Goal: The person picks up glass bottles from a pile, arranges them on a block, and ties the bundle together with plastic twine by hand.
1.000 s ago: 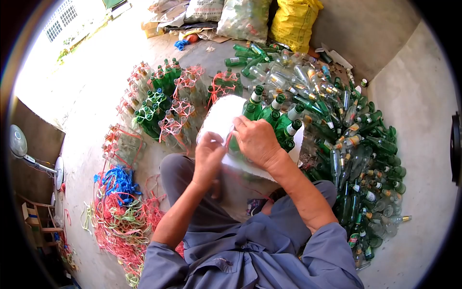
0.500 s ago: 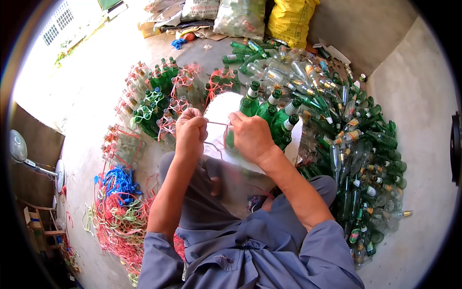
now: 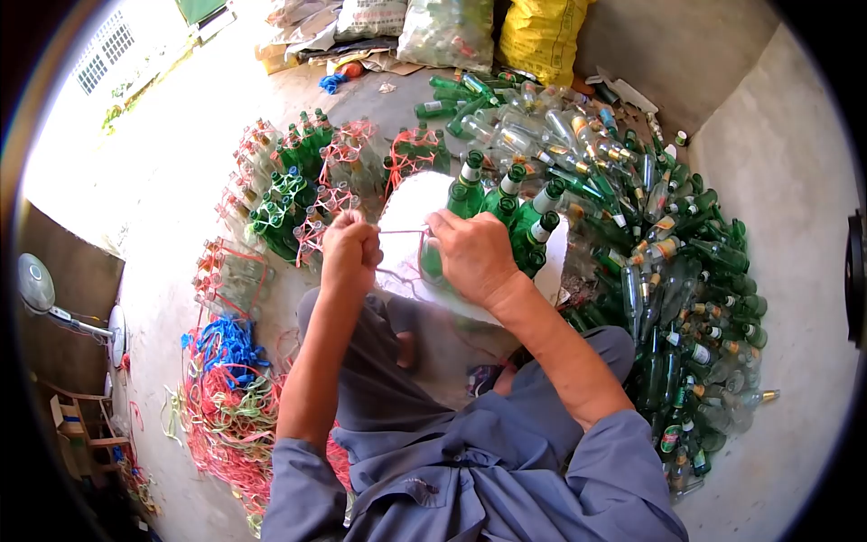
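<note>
A thin reddish plastic string (image 3: 402, 232) is stretched between my two hands, with a loose end hanging below. My left hand (image 3: 352, 250) is closed on one part of it, left of the white board (image 3: 417, 194). With its fingers pinched, my right hand (image 3: 474, 253) grips the other part, close against a group of green glass bottles (image 3: 508, 191). Several of these stand upright on the board, white bands round their necks. The right hand and forearm partly hide the nearest bottles.
Loose bottles (image 3: 650, 271) lie heaped along the right wall. Tied bottle bundles (image 3: 289, 199) stand at the left, behind a pile of pink and green strings (image 3: 230, 425) with blue strings (image 3: 226, 348). Filled sacks (image 3: 542, 41) line the back. A fan (image 3: 36, 282) stands far left.
My left hand has moved slightly left and down, drawing the string out a little wider. My right hand keeps nearly the same place and grip.
</note>
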Motion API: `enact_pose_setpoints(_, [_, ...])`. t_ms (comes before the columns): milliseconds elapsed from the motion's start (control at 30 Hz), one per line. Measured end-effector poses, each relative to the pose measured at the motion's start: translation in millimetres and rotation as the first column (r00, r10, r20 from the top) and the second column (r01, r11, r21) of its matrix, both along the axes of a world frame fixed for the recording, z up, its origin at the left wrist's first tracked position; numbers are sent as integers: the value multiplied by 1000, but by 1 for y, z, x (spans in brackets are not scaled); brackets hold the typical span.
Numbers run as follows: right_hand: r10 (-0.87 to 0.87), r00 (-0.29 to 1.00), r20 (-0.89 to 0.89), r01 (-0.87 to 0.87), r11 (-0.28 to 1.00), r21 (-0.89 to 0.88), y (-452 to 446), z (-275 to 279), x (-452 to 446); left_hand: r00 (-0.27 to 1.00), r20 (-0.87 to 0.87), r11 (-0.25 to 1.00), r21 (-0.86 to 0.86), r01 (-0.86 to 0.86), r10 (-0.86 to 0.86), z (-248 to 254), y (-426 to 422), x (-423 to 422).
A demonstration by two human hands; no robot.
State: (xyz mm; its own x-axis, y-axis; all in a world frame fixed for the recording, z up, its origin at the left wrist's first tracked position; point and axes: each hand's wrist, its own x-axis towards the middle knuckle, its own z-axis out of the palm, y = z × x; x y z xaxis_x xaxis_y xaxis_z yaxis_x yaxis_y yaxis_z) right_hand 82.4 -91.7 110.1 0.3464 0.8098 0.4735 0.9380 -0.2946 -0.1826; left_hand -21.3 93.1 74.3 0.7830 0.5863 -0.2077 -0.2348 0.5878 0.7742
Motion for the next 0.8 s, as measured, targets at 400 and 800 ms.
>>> enact_pose_setpoints(400, [5,998,-62,1,996,94,-6,2,-2,997,-34,897,440,-47,69,-3,-70,-36])
enact_pose_setpoints(800, [3,996,88,-15,992,127,-16,0,-12,998,-46,839,544,-4,35,-2,-109,-52])
